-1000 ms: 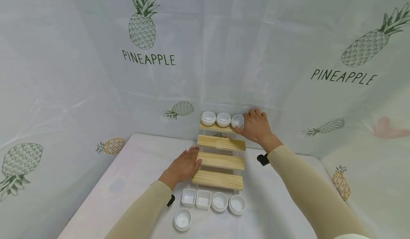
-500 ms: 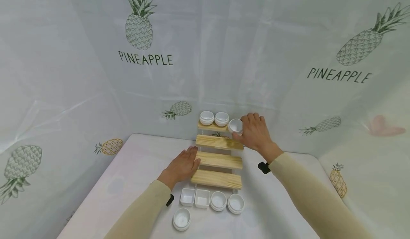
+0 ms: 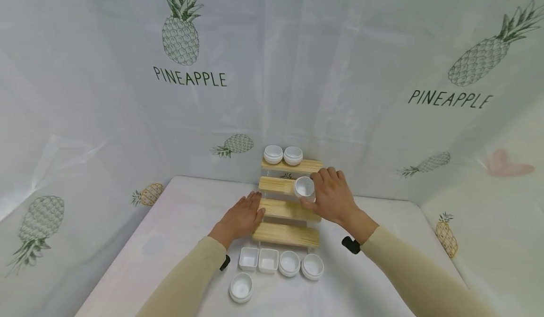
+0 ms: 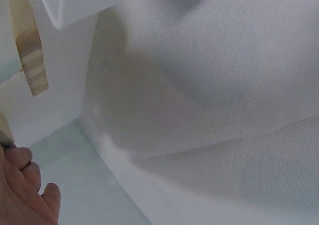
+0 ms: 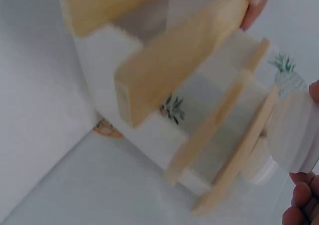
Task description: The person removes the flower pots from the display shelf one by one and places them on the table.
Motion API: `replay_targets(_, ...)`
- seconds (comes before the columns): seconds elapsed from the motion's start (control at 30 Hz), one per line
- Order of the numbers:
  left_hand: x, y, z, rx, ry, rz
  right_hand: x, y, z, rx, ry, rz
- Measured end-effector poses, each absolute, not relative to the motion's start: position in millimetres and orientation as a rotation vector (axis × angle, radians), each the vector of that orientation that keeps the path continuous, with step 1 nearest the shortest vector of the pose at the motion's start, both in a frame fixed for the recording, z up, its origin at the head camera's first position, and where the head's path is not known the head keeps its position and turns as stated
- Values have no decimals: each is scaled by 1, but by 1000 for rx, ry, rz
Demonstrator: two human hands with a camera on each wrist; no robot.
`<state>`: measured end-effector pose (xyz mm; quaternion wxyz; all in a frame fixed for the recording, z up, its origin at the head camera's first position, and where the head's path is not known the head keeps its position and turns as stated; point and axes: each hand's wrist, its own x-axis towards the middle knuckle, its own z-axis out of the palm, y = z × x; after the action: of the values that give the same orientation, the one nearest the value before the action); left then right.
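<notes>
A four-tier stepped wooden rack (image 3: 285, 234) stands on the white table. Two small round white bowls (image 3: 273, 154) sit on the left part of its top tier. My right hand (image 3: 313, 190) grips a third white bowl (image 3: 304, 187) by its rim and side, held in front of the second tier's right half. In the right wrist view that bowl (image 5: 295, 135) is at the right edge, with fingertips (image 5: 299, 205) below it. My left hand (image 3: 254, 204) lies flat, its fingers against the left end of the third tier; its fingers (image 4: 25, 182) show low in the left wrist view.
Several white dishes lie in front of the rack: two square ones (image 3: 249, 258), two round stacks (image 3: 312, 266), and one round dish (image 3: 241, 287) nearer me. Pineapple-print sheeting hangs close behind the rack. The table edge (image 3: 442, 265) runs on the right.
My right hand has lifted the rightmost bowl off the top tier and carried it down and toward me, level with the second tier. The left hand has stayed in place.
</notes>
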<state>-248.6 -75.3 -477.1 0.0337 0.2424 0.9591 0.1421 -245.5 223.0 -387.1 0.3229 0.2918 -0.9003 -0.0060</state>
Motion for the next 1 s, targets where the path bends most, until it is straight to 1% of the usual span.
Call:
replay_targets(0.33,-248,-73,-478,744,2971,389,-190,206,-436,872,-2392,48)
replay_targets(0.7,-251,-73,-479,743,2963,392,-135,176,-480,1032,-2383,139)
replay_targets(0.83,-253,-73,-479,743,2970,388,-122,169,-494,1117,-2339,107)
replay_targets(1.0,-255,-73,-482,727,2978,386,-114,162,-509,1168,-2328,93)
